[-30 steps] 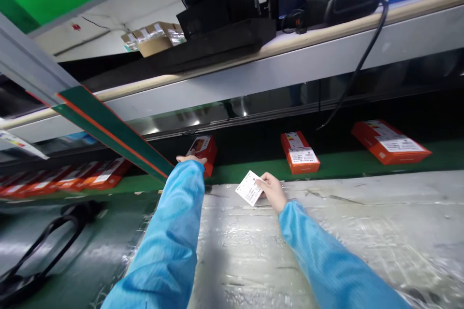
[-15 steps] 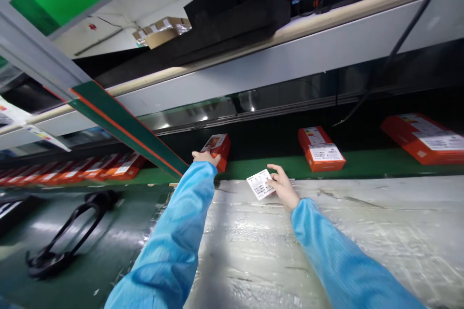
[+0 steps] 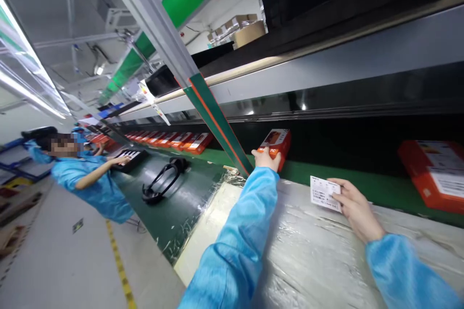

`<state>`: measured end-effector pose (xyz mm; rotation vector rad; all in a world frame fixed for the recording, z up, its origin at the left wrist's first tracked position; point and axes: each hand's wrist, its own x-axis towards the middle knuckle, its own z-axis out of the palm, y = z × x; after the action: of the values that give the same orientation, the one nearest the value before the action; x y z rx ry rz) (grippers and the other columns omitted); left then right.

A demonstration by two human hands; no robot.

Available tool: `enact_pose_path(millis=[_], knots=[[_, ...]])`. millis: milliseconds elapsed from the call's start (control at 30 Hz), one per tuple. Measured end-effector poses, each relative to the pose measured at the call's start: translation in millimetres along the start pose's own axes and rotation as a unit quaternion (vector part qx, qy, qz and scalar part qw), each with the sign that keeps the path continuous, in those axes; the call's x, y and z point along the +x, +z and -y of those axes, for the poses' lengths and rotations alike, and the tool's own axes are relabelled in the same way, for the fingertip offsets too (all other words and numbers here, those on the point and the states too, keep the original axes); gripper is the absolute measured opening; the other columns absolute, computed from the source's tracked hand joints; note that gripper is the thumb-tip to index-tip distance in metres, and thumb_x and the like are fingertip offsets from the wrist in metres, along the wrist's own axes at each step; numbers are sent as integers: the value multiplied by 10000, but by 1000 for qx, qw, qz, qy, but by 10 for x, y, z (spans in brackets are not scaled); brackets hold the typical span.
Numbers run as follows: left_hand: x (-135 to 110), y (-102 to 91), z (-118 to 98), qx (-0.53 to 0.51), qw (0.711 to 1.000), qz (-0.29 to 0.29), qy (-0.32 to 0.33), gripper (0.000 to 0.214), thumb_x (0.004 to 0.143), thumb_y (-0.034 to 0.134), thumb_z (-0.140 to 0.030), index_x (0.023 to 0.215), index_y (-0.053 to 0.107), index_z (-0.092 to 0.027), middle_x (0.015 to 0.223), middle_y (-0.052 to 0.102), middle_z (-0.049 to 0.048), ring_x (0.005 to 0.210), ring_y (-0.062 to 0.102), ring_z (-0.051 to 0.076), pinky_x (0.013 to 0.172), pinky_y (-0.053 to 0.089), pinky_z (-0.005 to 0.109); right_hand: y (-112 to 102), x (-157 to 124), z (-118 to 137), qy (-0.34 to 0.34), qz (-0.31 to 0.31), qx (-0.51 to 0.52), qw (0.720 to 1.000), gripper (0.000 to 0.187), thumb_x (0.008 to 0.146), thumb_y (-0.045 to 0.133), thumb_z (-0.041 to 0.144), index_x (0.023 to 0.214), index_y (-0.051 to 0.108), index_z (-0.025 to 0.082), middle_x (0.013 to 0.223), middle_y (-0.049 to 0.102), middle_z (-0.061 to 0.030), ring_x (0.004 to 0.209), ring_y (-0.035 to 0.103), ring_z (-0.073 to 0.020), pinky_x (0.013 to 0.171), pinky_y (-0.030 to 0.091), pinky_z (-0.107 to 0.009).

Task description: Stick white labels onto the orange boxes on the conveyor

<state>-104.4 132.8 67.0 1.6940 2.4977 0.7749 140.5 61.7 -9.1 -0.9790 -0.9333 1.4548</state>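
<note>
While the head view has swung left along the line, the left hand (image 3: 266,159) stays at the orange retail box (image 3: 276,144), fingers half curled against its lower edge; whether they truly grip it, I cannot tell. That box sits tilted above the green conveyor belt (image 3: 300,173), just beside a green-and-orange rail (image 3: 217,123). The right hand (image 3: 357,210) pinches a white printed card (image 3: 325,193) between thumb and fingers, over the plastic-sheeted counter (image 3: 311,270); the card's small print is too tiny to read. A second orange box (image 3: 431,174) with a white label lies at the right edge, and a row of orange boxes (image 3: 170,140) runs off along the belt. Newly in view, a co-worker (image 3: 90,188) in a blue smock rests a hand on a black keyed item (image 3: 130,159), near a black cable loop (image 3: 163,188).
</note>
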Motion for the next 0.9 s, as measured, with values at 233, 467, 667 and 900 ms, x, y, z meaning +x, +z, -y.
enact_pose_path(millis=[233, 467, 667, 900], knots=[[49, 14, -45, 18, 997, 76, -4, 786, 724, 686, -558, 1404, 441, -249, 1152, 381, 168, 932, 588, 320, 870, 464, 473, 72, -26, 19, -37, 11, -20, 999, 470, 643, 625, 355, 1079, 557, 194, 1053, 599, -117, 897, 605, -285, 642, 526, -337], [-22, 249, -162, 126, 987, 103, -13, 794, 722, 625, -620, 1412, 397, -303, 1154, 422, 180, 981, 544, 362, 797, 461, 463, 116, -54, 19, -38, 8, -31, 999, 486, 658, 573, 343, 1109, 525, 170, 1028, 584, -84, 771, 605, -239, 465, 510, -243], [-201, 297, -337, 177, 983, 31, 33, 761, 738, 637, -588, 1409, 412, -307, 1103, 445, 178, 972, 520, 349, 814, 436, 459, 226, -109, -11, -86, -91, -43, 991, 556, 694, 550, 371, 1199, 424, 175, 1019, 553, -81, 731, 602, -219, 436, 509, -239], [-625, 456, -600, 65, 948, -85, 299, 551, 803, 643, -465, 1304, 556, -254, 1377, 354, 172, 1276, 294, 427, 1036, 279, 613, 71, 13, 2, -202, -282, -73, 935, 411, 768, 526, 274, 1161, 451, 177, 945, 570, -59, 847, 608, -209, 653, 541, -264]])
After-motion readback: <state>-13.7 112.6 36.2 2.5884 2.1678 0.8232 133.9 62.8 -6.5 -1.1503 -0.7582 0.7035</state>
